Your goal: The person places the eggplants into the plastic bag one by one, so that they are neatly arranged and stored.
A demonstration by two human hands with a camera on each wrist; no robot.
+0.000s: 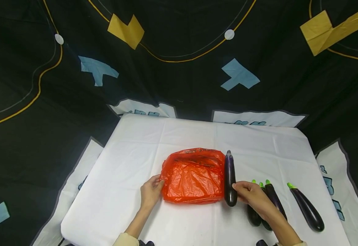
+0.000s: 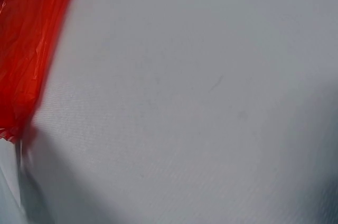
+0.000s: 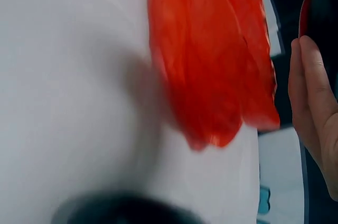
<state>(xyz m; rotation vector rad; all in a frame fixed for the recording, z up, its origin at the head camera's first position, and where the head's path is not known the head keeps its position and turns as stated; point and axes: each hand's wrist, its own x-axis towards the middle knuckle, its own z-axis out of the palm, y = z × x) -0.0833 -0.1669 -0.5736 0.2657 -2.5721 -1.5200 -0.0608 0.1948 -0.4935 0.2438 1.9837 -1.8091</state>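
A red plastic bag (image 1: 194,181) sits on the white-covered table with its opening spread. My left hand (image 1: 150,193) pinches the bag's left edge between thumb and fingers. In my right hand (image 1: 255,197) is a dark purple eggplant (image 1: 229,174), held near its thick lower end and pointing away from me, right along the bag's right side. The right wrist view shows those fingers (image 3: 314,76) against the dark eggplant (image 3: 325,23), with the bag (image 3: 206,60) beside them. Only the bag's edge (image 2: 26,49) appears in the left wrist view; the left hand is out of that frame.
Several eggplants with green stem ends, one of them (image 1: 275,198) partly behind my right hand, lie together on the table (image 1: 129,153). Another eggplant (image 1: 306,208) lies apart, farther right. A black curtain (image 1: 179,85) hangs behind the table.
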